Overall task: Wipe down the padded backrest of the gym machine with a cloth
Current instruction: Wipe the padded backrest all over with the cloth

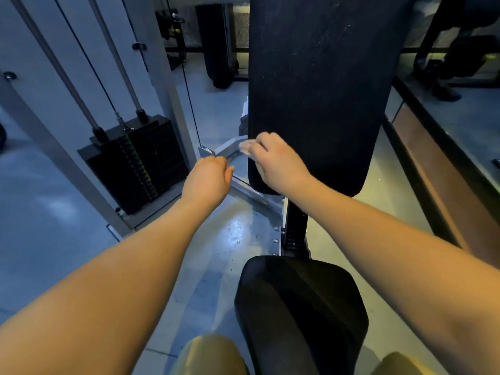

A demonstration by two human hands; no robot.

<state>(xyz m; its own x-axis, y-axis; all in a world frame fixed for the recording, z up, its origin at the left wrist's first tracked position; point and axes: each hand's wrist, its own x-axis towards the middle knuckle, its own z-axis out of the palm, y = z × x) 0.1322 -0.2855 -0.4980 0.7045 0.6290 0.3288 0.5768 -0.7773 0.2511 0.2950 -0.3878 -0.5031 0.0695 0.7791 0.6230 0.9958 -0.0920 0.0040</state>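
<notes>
Gripping the pale cloth (246,147) in my right hand (276,163), fingers curled round it, I hold it at the near left edge of the black backrest (319,77). My left hand (208,177) hangs just left of the pad, loosely curled, with nothing showing in it. This close to the edge, a stroke could slip off the padding. My fingers hide most of the cloth, and the backrest's far end is cut off.
</notes>
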